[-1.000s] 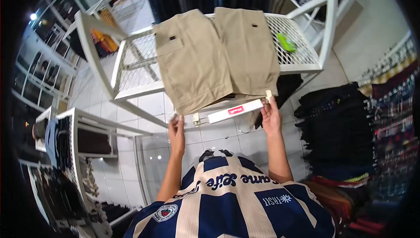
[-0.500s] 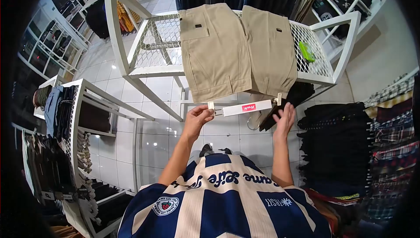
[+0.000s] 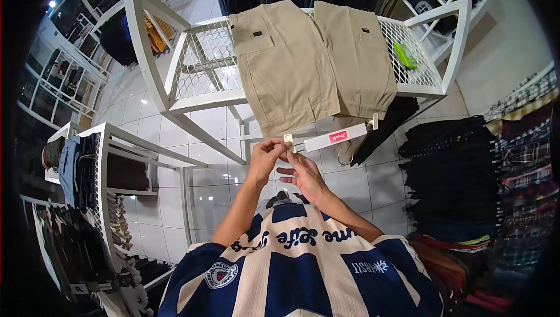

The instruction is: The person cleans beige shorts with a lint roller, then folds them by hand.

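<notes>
Beige shorts (image 3: 291,66) lie spread on a white mesh rack, their waistband hanging over its front edge. A hanger with a white bar and red label (image 3: 335,137) runs along the waistband, with a pale clip (image 3: 374,121) at its right end and another clip (image 3: 288,139) at its left. My left hand (image 3: 268,156) pinches the left clip. My right hand (image 3: 304,177) is beside it, thumb and index finger at the same clip, the other fingers spread; its exact hold on the clip is unclear.
The white rack (image 3: 204,101) also bears a bright green object (image 3: 404,56) at its right. Lower left stands a shelf (image 3: 105,159) with folded clothes. Black garments (image 3: 452,183) and plaid shirts (image 3: 528,194) hang at the right. Dark trousers (image 3: 388,124) hang below the rack.
My right hand has moved left from the hanger's right end to the left clip. The hanger's right end is tilted up slightly more. The whole view has shifted a little.
</notes>
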Available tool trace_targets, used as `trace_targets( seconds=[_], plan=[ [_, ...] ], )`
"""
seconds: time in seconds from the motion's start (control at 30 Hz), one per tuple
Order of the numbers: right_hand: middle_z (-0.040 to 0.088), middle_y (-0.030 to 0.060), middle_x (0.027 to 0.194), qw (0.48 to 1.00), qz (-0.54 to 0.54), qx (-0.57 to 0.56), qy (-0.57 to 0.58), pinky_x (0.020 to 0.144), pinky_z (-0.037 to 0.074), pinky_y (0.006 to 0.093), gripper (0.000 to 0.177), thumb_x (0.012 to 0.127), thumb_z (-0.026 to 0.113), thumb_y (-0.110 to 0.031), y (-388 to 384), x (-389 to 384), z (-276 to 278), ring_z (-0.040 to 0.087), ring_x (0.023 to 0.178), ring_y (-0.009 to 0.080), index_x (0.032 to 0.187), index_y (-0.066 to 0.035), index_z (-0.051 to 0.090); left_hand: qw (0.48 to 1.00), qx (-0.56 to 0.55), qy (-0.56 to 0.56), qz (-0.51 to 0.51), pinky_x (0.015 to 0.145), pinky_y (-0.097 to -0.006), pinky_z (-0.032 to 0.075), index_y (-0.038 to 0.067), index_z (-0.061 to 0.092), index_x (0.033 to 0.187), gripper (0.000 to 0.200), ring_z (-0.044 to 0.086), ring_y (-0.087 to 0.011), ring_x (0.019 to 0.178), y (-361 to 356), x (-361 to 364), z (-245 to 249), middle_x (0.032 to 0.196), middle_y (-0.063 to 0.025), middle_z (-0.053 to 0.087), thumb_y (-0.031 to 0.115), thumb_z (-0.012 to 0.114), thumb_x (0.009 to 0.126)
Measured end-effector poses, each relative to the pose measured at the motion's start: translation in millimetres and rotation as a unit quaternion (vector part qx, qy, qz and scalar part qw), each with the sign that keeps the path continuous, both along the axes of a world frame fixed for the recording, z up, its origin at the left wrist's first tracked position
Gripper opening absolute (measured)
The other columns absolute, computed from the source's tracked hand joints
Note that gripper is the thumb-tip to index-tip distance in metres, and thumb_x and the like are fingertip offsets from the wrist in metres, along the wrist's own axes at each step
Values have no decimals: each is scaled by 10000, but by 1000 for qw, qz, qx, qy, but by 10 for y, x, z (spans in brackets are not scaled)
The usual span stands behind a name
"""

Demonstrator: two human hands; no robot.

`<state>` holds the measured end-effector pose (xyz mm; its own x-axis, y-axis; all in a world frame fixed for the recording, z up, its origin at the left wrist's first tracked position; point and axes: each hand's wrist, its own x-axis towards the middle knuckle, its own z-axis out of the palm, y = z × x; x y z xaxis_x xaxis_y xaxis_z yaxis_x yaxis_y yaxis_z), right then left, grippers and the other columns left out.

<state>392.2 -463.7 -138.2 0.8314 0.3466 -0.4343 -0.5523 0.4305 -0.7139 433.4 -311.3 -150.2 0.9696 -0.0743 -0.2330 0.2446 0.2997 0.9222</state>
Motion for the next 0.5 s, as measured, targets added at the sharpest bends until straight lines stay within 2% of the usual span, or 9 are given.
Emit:
trace_targets(
  seconds=[0.03, 0.07, 0.1, 0.2, 0.33, 0.43, 0.5],
  plan=[
    [624, 49, 1191, 999, -32, 29, -11, 824, 540, 342, 418, 991, 630, -437, 34, -17, -26, 647, 1056, 209, 1205, -79, 600, 1000, 5, 11, -4, 779, -258, 519, -44, 697, 1041, 214, 687, -132, 824, 0, 5, 21, 887, -71, 734, 101, 736, 888],
    [637, 31, 1190, 996, -61, 61, 19, 822, 537, 322, 361, 1001, 635, -371, 46, -2, -11, 651, 1010, 183, 1224, -90, 602, 1000, 4, -6, 0, 749, -254, 505, -45, 700, 1019, 211, 663, -124, 762, -26, -4, 99, 853, -69, 725, 109, 746, 882],
    [637, 31, 1190, 996, -63, 61, 19, 822, 537, 322, 361, 1001, 635, -371, 55, 4, -37, 651, 1010, 183, 1224, -90, 602, 1000, 3, -6, -2, 749, -254, 505, -45, 700, 1019, 211, 663, -124, 762, -27, 12, 56, 853, -69, 725, 109, 746, 882],
    [661, -15, 1111, 990, -126, 54, 13, 768, 531, 242, 321, 985, 668, -313, 88, 5, -108, 641, 911, 117, 1227, -105, 630, 1000, 5, -18, 12, 753, -253, 511, -43, 703, 1013, 203, 660, -118, 763, -40, 18, -6, 838, -70, 724, 100, 752, 878],
    [684, 5, 1116, 982, -153, 102, 36, 723, 540, 227, 283, 989, 663, -284, 153, -4, -138, 662, 876, 86, 1211, -109, 651, 1000, -1, -1, 6, 761, -260, 513, -43, 705, 1018, 203, 660, -118, 768, -54, -9, 80, 832, -70, 724, 96, 752, 880],
    [676, -19, 1049, 974, -172, 144, 42, 729, 531, 221, 260, 986, 667, -271, 181, 3, -220, 640, 884, 81, 1170, -88, 658, 1000, 20, -10, 12, 710, -262, 509, -32, 699, 967, 225, 660, -126, 739, -4, 5, 67, 809, -63, 715, 173, 757, 892],
    [682, -19, 1021, 972, -187, 131, 56, 728, 527, 215, 248, 982, 668, -247, 206, -1, -247, 640, 874, 70, 1166, -81, 661, 991, 105, 68, 50, 643, -262, 494, 2, 677, 885, 318, 658, -129, 704, 189, 65, -29, 758, -44, 683, 309, 758, 896]
  ],
)
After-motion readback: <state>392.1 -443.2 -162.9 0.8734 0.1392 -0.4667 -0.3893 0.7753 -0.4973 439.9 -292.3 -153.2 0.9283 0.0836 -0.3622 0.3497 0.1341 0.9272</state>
